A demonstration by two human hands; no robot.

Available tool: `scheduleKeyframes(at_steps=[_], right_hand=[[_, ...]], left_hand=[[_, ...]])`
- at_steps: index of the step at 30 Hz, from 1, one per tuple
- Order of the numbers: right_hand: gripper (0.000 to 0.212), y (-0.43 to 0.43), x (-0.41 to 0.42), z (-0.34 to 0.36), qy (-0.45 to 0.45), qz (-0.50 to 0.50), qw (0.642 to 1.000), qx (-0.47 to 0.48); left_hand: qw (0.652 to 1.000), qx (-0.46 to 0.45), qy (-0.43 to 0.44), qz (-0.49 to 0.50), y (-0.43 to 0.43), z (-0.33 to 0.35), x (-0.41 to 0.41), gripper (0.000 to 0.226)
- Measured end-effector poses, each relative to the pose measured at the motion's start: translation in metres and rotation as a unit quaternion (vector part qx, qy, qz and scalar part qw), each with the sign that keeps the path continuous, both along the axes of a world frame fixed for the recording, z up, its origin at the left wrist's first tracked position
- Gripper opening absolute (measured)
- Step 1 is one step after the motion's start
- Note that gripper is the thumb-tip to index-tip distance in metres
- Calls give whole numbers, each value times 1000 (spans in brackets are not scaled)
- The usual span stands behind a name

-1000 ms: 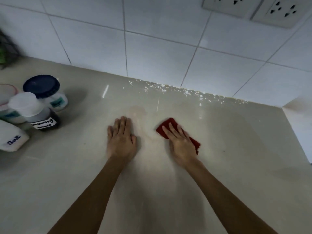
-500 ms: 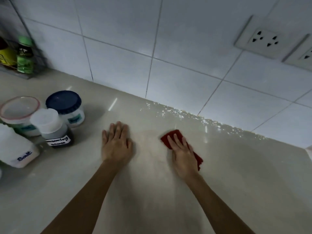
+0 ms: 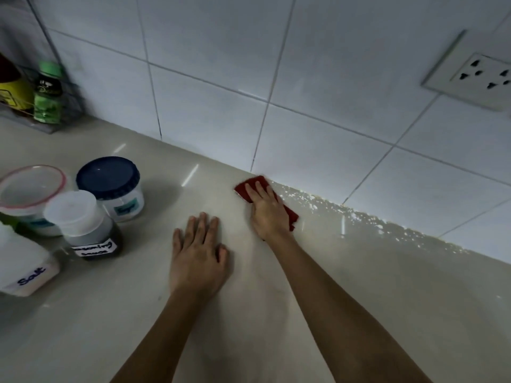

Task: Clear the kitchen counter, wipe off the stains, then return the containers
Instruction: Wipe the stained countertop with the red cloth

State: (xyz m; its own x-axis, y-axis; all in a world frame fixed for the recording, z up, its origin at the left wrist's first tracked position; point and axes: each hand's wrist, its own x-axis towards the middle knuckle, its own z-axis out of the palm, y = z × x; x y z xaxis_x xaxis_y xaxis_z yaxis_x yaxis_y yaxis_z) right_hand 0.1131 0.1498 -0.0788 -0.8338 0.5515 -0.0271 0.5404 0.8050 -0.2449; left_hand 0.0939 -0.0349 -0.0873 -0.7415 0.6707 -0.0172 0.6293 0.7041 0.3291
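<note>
A red cloth (image 3: 245, 188) lies on the beige counter (image 3: 359, 286) right by the tiled wall. My right hand (image 3: 266, 210) presses flat on it with straight fingers. My left hand (image 3: 197, 251) rests flat on the bare counter a little nearer to me, holding nothing. At the left stand several containers: a jar with a dark blue lid (image 3: 110, 186), a white-capped jar with dark contents (image 3: 83, 225), a clear-lidded tub with a pink rim (image 3: 27, 194) and a white "Salt" container (image 3: 25, 266).
A wire rack (image 3: 55, 117) in the far left corner holds a green-capped bottle (image 3: 48, 92) and a yellow bottle (image 3: 13, 92). A wall socket (image 3: 481, 78) sits at the upper right. White specks line the wall joint right of the cloth.
My right hand has slid the red cloth away from me up to the wall. My left hand has stayed flat on the counter. The view has shifted.
</note>
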Motion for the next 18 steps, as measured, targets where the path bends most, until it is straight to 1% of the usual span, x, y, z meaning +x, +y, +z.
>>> scheduleKeyframes(at_steps=[3,4,7,9,12,15,16,18], right_hand=[[57,-7,26,-2,6,-41,999,15],[57,-12,26,-1,8,-36,999,15],[56,-26,2,3,-4,26,1000,1],[57,-22,-17,4,-17,42,999,-8],[58,4,-12,5,-22,-10,1000,-16],[60,17,31,2,-5,-93,996,-3],[60,13,44,0,-2,-105,994,5],[59,4,52,-3,3,-96,995,19]], left_hand=[[1000,2,4,5,1,2,0,64],[1000,3,7,5,2,3,-1,63],[1000,-5,5,-1,2,4,1,62],[1000,-14,5,3,1,3,3,62],[998,-47,17,34,8,9,5,64],[996,-52,13,68,22,16,12,64],[997,-45,5,69,27,16,16,64],[998,-32,-12,59,35,11,26,64]])
